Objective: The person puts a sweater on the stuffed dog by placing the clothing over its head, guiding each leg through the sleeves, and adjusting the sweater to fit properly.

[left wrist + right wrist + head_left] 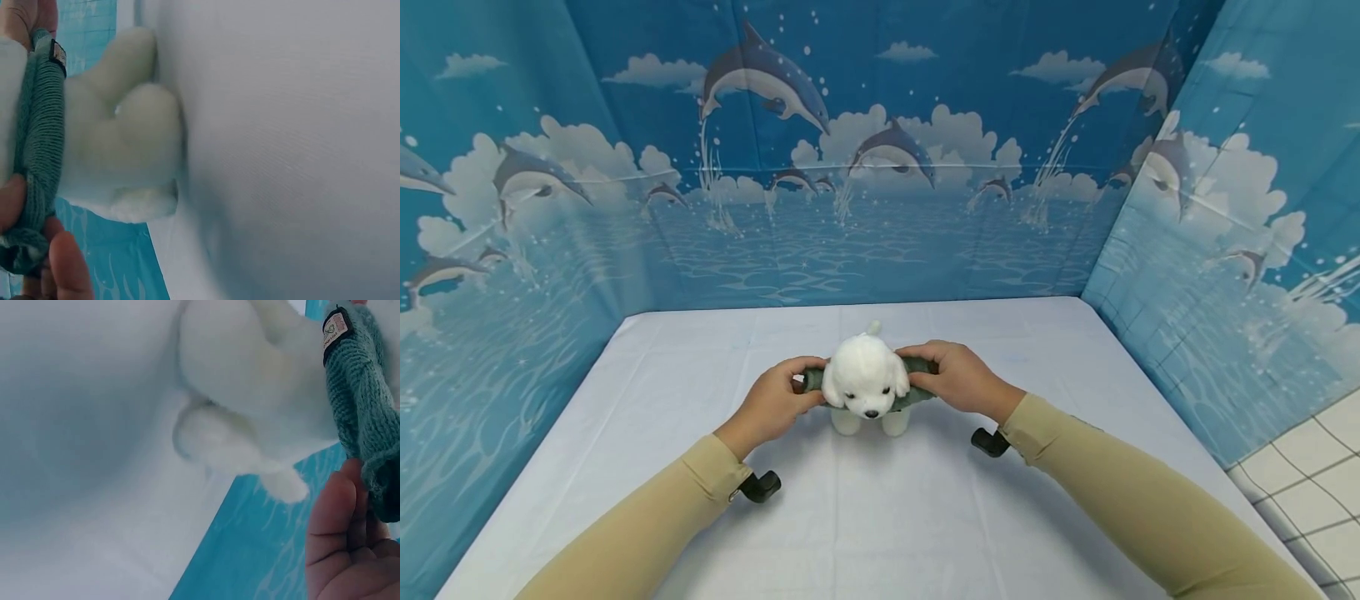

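White plush toy dog with floppy ears and dark eyes and nose (862,367) stood upright on the table, near the middle of its width, facing the wearer of the head camera; its feet met the cloth. Grey-green ribbed knit band of fabric (45,128) lay at the neck, below the head and out past both ears; whether it closed fully around the neck could not be told. Small dark-edged woven label (336,334) sat on the knit.

Left hand (778,400) was partly closed, thumb and fingers pinching one end of the knit beside the dog's head; right hand (958,377) likewise had the other end between thumb and fingers, close by the opposite ear. Tan long sleeves (655,500) covered both forearms; a small black device (762,487) projected at each cuff.

Smooth white cloth (895,525) covered the table; beyond it hung a blue printed curtain with leaping dolphins, clouds and water (760,250); pale square floor tiles with dark joints (1307,475) showed at the right edge.
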A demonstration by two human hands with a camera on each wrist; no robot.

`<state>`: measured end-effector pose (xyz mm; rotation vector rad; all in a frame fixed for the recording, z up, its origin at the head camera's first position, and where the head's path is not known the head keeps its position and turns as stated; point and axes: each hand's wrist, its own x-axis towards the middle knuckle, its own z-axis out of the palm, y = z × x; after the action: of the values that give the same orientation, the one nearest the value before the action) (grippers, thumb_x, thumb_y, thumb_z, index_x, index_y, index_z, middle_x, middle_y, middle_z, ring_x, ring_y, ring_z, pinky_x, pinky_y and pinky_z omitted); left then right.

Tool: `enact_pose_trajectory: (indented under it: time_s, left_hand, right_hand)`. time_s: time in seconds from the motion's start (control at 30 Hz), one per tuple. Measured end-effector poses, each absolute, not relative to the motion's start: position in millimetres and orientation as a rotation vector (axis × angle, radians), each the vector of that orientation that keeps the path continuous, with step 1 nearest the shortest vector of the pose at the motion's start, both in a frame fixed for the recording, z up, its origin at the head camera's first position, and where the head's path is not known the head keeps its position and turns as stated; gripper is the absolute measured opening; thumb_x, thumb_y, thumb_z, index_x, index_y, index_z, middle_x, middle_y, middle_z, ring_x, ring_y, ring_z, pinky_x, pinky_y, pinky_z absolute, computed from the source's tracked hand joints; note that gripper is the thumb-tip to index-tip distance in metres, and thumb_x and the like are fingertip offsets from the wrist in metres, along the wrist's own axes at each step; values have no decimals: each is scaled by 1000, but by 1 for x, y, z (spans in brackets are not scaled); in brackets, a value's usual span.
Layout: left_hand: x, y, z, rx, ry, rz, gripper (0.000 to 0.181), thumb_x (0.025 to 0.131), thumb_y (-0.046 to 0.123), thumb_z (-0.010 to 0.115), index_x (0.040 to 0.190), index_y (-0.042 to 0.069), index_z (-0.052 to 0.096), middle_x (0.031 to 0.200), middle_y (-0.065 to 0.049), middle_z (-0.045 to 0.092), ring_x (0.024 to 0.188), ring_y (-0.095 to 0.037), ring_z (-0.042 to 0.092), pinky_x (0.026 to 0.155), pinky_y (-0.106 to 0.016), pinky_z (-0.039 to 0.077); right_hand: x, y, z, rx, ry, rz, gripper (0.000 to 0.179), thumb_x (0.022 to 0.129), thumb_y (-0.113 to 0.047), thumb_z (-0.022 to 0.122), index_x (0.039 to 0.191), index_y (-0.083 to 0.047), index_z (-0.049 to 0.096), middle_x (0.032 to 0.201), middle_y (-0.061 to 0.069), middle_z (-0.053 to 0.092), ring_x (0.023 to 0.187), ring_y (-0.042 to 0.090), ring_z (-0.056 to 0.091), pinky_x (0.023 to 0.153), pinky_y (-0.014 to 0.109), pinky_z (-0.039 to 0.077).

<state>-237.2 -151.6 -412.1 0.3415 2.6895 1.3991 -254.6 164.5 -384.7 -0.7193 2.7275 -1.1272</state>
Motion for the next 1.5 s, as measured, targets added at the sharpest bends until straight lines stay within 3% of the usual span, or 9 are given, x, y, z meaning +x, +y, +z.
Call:
enact_pose_trajectory:
  time_s: [0.13,0.33,0.53,0.7,0.87,1.2,1.5]
  left_hand:
    - [-235,-152,-413,345,2782,1409,37,98,21,78,133,23,66,121,-7,70,81,-19,67,69,-34,56]
    - [-235,-155,-416,363,2859,1459,20,100,22,74,119,17,70,117,-9,73,82,-27,73,68,-33,58]
    - [-239,-159,-420,313,2820,1539,17,102,21,72,116,15,65,113,-11,73,87,-25,75,67,-29,60]
    - [-241,-160,-420,300,2817,1527,24,102,20,72,125,15,69,107,-10,74,86,-22,74,67,-30,60]
    - [-243,-159,-421,250,2834,1448,17,102,24,72,117,18,78,102,-4,75,87,-29,73,67,-33,59]
    - [-249,-159,-427,206,2836,1369,13,102,26,72,110,18,79,100,-1,77,84,-15,68,66,-30,58]
    - [-249,-158,-427,216,2858,1296,14,103,27,70,111,18,78,99,-3,77,84,-18,69,67,-29,57]
  right_hand:
    - [-256,166,-386,-697,2752,-1154,42,100,-17,75,141,-14,67,128,10,70,92,16,65,74,33,56]
    - [-257,167,-387,-678,2836,-1174,21,98,-20,77,118,-12,77,98,2,74,80,14,65,70,33,58]
    - [-258,169,-388,-689,2877,-1161,15,99,-20,76,110,-11,78,98,2,74,80,12,65,69,33,58]
    - [-258,169,-390,-693,2899,-1132,13,99,-20,76,107,-11,79,96,2,73,78,12,64,67,33,57]
    - [-260,169,-394,-696,2905,-1099,10,99,-20,75,104,-12,79,92,2,71,74,13,62,64,32,54]
    - [-264,168,-404,-676,2912,-1017,9,101,-20,74,102,-12,78,89,1,70,71,12,60,62,32,53]
    - [-265,169,-403,-669,2913,-1008,9,101,-19,73,102,-11,78,87,1,70,70,12,59,62,32,52]
